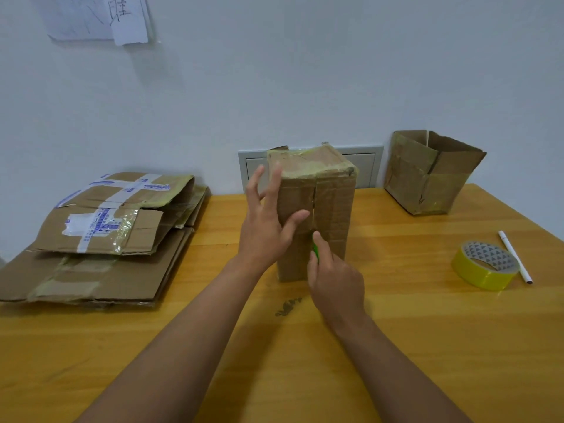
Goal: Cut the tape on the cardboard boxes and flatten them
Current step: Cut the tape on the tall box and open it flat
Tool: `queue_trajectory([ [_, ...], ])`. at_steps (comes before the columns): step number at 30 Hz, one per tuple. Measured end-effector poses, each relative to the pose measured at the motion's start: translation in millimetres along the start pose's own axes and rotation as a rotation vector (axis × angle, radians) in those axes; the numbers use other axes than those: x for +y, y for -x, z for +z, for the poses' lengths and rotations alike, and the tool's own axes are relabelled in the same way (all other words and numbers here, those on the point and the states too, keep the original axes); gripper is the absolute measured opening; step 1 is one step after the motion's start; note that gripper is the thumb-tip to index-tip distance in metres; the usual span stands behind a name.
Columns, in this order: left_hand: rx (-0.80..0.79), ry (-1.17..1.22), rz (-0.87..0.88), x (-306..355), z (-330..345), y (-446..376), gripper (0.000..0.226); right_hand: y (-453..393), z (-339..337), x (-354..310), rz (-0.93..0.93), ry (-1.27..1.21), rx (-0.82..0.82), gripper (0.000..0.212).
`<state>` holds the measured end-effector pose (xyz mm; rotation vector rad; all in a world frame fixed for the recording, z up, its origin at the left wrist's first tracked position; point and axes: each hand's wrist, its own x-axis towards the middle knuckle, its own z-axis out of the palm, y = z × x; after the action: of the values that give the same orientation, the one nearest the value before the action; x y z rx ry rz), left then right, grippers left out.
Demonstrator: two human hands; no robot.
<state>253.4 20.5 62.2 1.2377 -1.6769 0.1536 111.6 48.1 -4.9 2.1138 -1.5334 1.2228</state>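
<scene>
I see a tall cardboard box (317,209) standing upright near the middle of the wooden worktop (427,346), close to the wall. Its top is covered with yellowish tape, and a vertical seam runs down the side that faces me.

My left hand (268,221) is in front of the left part of this box with the fingers straight and spread apart. The thumb points toward the seam. I cannot tell if the palm really touches the cardboard or only stays just beside it, because the fingers are a little blurred.

My right hand (334,276) is lower, at the bottom part of the seam. Its fingers are curled around a small green cutter (315,250), and only a short green piece shows above the knuckles. The index finger lies along it and points up to the seam. The blade itself is hidden.

On the left side of the worktop lies a stack of flattened boxes (100,239), some with white and blue printed tape. At the far right corner stands an open box (430,175), tilted a little, with its flaps up. Near the right edge there is a yellow tape roll (485,265), and a white pen (515,257) lies just beside it, touching or almost touching.
</scene>
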Motion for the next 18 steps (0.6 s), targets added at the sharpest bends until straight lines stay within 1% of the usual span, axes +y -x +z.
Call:
queue_trajectory([
  [2, 0.002, 0.087, -0.132, -1, 7, 11, 0.106, 2, 3, 4, 0.007, -0.015, 0.006, 0.042],
  [3, -0.035, 0.133, -0.222, -3, 12, 19, 0.109, 2, 5, 6, 0.008, -0.018, 0.01, 0.042],
  [5, -0.139, 0.193, -0.355, -11, 23, 34, 0.101, 2, 8, 6, 0.001, -0.026, 0.015, 0.042],
  [7, -0.175, 0.222, -0.423, -17, 31, 42, 0.089, 0, 9, 4, 0.0, -0.04, 0.011, 0.043],
  [10, -0.157, 0.203, -0.468, -14, 37, 36, 0.086, -5, 9, 1, 0.023, -0.046, 0.001, 0.043],
  [13, -0.142, 0.178, -0.477, -11, 41, 32, 0.086, -4, 9, 4, 0.034, -0.045, -0.021, 0.044],
  [18, -0.006, 0.186, -0.542, -11, 41, 19, 0.07, 0, 7, -1, 0.034, -0.048, -0.101, 0.045],
])
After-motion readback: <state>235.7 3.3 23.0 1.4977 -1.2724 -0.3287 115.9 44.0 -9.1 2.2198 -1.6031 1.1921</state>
